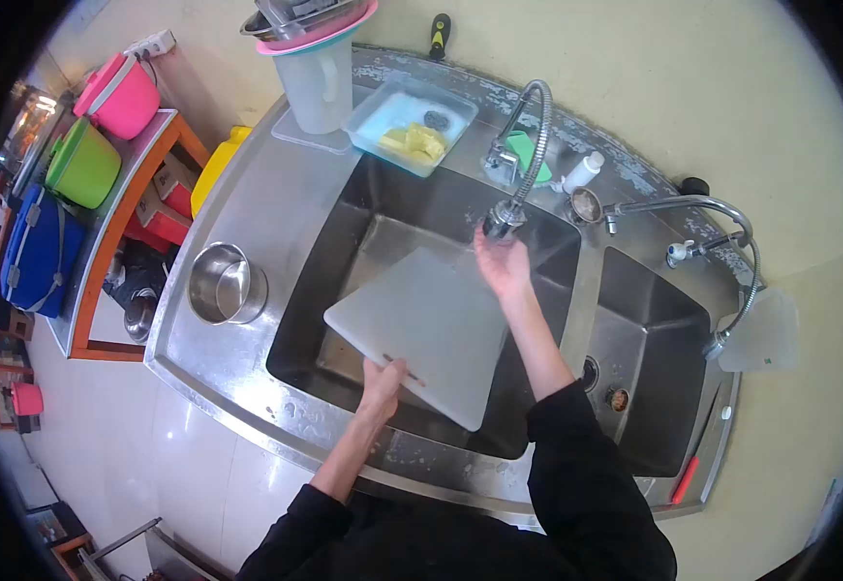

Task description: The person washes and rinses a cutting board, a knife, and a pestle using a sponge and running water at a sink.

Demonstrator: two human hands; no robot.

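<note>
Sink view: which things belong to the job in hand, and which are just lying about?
Seemingly part of the job:
chopping board, in the left hand
spray tap, right hand at its nozzle
large sink, beneath the board
perhaps the sponge tub

Apparently just lying about:
metal pot
red-handled knife
green bucket

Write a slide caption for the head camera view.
At a steel sink, the left hand grips a cutting board while the right hand is at the tap nozzle.

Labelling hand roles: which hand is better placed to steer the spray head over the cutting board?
Right, most likely: the right hand is up at the spray head, while the left hand holds the cutting board by its near edge, farther away.
</note>
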